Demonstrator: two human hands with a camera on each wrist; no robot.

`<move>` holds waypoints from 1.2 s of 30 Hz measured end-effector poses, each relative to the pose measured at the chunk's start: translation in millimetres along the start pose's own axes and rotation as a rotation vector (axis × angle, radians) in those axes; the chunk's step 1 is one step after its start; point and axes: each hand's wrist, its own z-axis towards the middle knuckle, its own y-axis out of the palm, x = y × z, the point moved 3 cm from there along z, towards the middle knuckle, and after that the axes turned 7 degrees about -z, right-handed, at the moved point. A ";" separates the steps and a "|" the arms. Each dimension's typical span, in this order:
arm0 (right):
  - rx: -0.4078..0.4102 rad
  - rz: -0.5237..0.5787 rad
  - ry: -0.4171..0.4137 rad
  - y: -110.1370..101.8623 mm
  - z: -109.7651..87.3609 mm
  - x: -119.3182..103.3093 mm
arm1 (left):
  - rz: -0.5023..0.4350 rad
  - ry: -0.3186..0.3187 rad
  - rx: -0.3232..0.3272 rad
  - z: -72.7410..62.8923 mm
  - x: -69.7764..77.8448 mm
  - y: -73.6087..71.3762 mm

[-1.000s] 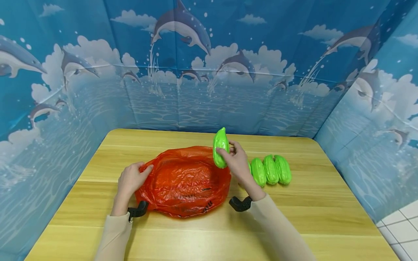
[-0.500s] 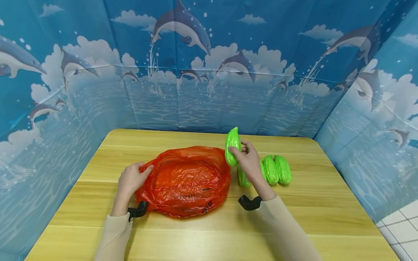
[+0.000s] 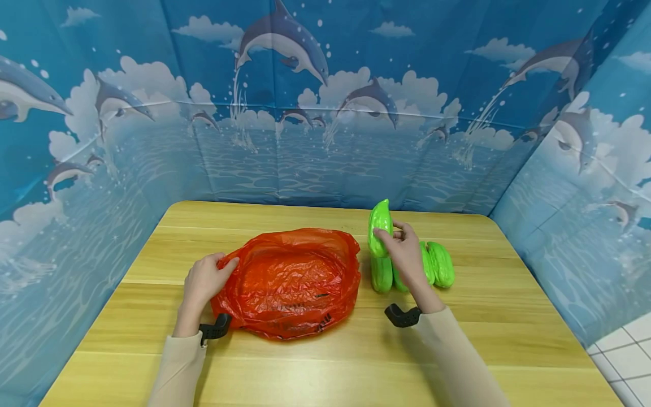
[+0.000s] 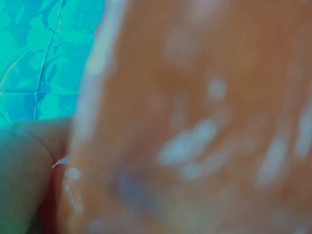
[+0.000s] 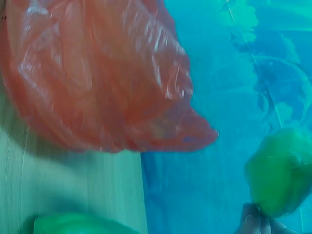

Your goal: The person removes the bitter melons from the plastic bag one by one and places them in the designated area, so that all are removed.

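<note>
Upright in my right hand (image 3: pixel 407 251) is a glossy, bright green ridged fruit (image 3: pixel 380 229) with a pointed tip, pinched between thumb and fingers. It is raised over the left end of a row of similar green fruits (image 3: pixel 441 264), partly hidden behind the hand. My left hand (image 3: pixel 204 280) grips the left rim of a red plastic bag (image 3: pixel 277 328), whose wide mouth faces up. In the left wrist view the blurred bag (image 4: pixel 195 97) fills most of the picture. The right wrist view has the bag (image 5: pixel 107 78) at upper left and the held fruit (image 5: pixel 278 170) at right.
Everything lies on a light wooden table (image 3: pixel 315 373). A blue curtain (image 3: pixel 325 164) printed with dolphins stands along its back and sides. Black camera mounts (image 3: pixel 403 315) sit at both wrists. White floor tiles (image 3: pixel 623 362) show at the lower right.
My right hand has moved to the right with the green fruit, from above the bag's right rim to over the row. The left hand and the bag stay in place.
</note>
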 end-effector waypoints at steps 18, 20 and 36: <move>0.091 -0.062 0.073 -28.0 6.5 23.5 | 0.005 0.014 0.009 0.6 1.3 -1.0; 0.104 -0.073 0.083 -30.2 7.3 25.6 | 0.004 0.017 0.010 0.2 1.5 -1.1; 0.223 -0.080 0.122 -53.6 14.8 45.1 | -0.001 0.018 0.016 -0.4 1.3 -1.7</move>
